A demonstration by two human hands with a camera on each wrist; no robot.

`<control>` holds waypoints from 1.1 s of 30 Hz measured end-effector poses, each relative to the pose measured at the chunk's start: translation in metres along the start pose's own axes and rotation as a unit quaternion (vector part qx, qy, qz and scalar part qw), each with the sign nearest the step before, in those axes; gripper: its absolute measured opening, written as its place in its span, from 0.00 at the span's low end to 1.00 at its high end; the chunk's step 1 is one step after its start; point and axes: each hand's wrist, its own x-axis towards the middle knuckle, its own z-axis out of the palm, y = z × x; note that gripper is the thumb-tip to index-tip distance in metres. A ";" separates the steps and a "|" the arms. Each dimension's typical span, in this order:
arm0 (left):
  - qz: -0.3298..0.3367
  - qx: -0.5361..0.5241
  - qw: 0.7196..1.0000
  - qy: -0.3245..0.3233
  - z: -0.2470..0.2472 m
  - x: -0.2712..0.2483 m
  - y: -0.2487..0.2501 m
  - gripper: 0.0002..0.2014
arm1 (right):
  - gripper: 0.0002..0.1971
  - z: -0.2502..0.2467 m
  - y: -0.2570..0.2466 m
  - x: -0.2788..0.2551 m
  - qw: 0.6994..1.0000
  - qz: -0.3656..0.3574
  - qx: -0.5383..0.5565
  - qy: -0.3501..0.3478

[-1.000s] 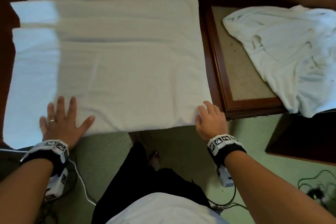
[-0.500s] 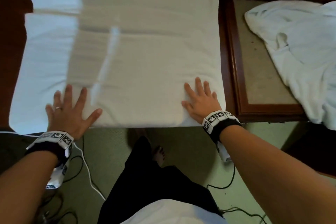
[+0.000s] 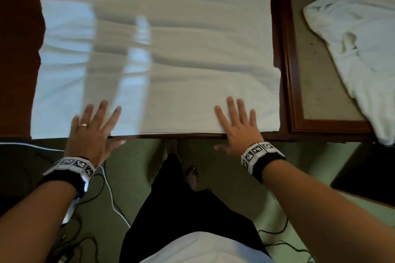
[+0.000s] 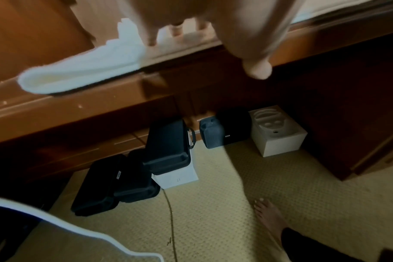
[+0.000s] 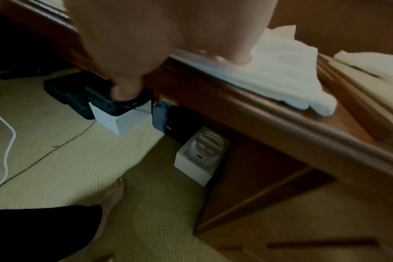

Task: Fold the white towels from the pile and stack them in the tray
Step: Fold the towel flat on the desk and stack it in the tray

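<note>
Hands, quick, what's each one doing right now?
Left hand: open, fingers spread flat on the white towel.
Right hand: open, flat on the same towel.

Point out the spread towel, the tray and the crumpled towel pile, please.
spread towel (image 3: 181, 53): head view, middle of its flat top layer.
tray (image 3: 287, 66): head view, wooden rim on its left side.
towel pile (image 3: 367, 49): head view, middle of the crumpled cloth.

Black cases (image 4: 132, 179) under wooden desk (image 4: 79, 109)

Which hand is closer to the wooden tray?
Right. The right hand lies flat on the spread towel near the wooden tray; the left hand lies farther left.
</note>
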 end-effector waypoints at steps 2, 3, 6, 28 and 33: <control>0.018 -0.006 0.998 0.056 0.001 -0.011 0.003 0.44 | 0.50 0.007 -0.007 -0.012 0.999 0.011 0.009 0.047; 0.031 -0.014 0.996 0.083 0.001 -0.018 0.005 0.41 | 0.47 0.009 -0.008 -0.018 0.998 0.007 0.015 0.065; 0.060 -0.026 0.993 0.094 -0.009 -0.037 0.003 0.36 | 0.41 0.006 -0.001 -0.040 0.998 -0.011 0.032 0.061; -0.198 -0.155 0.966 -0.056 -0.148 -0.011 -0.058 0.12 | 0.11 -0.129 0.038 -0.035 0.979 0.198 0.022 -0.038; -0.187 -0.128 0.973 -0.043 -0.176 0.047 -0.068 0.13 | 0.09 -0.163 0.062 0.001 0.973 0.228 0.024 0.009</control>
